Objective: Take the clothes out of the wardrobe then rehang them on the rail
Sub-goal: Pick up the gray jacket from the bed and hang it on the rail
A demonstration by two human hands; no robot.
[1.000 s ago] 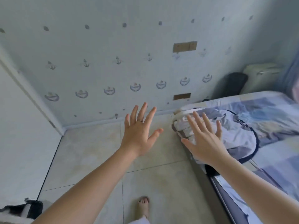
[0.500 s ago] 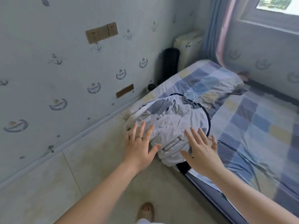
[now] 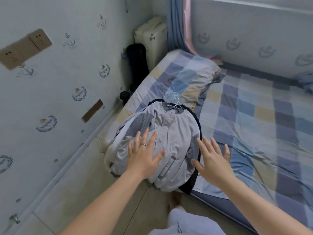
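Both hands are reaching out flat, each grip holding nothing. Left hand (image 3: 144, 156) is lying on the clothes pile (image 3: 169, 126) at the bed (image 3: 254, 116) corner, mid-frame; right hand (image 3: 212, 161) is just beside it. Hanger hooks (image 3: 175, 100) are pointing up-frame, away.

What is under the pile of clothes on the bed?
The checked sheet, and a black garment at the bottom of the pile of clothes. The garments between it and the grey top one are covered.
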